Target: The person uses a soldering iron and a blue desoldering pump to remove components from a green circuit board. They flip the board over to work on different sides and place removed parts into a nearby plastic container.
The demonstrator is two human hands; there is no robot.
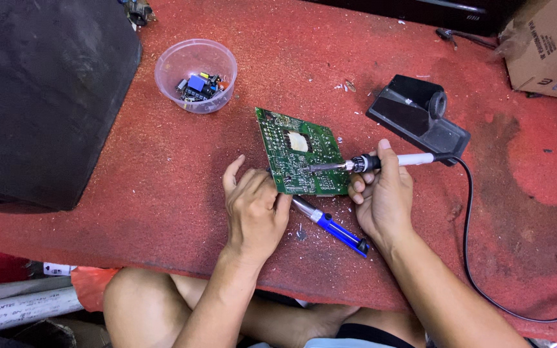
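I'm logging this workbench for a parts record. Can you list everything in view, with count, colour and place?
circuit board: 1, green, centre, tilted up
soldering iron: 1, white handle, tip on the board
desoldering pump: 1, blue and silver, lying under the board
plastic bowl: 1, clear, holds small components, upper left
iron stand: 1, black, upper right
cardboard box: 1, brown, top right corner
mat: 1, red, covers the work surface
left hand: steadies the board's lower edge
right hand: grips the iron
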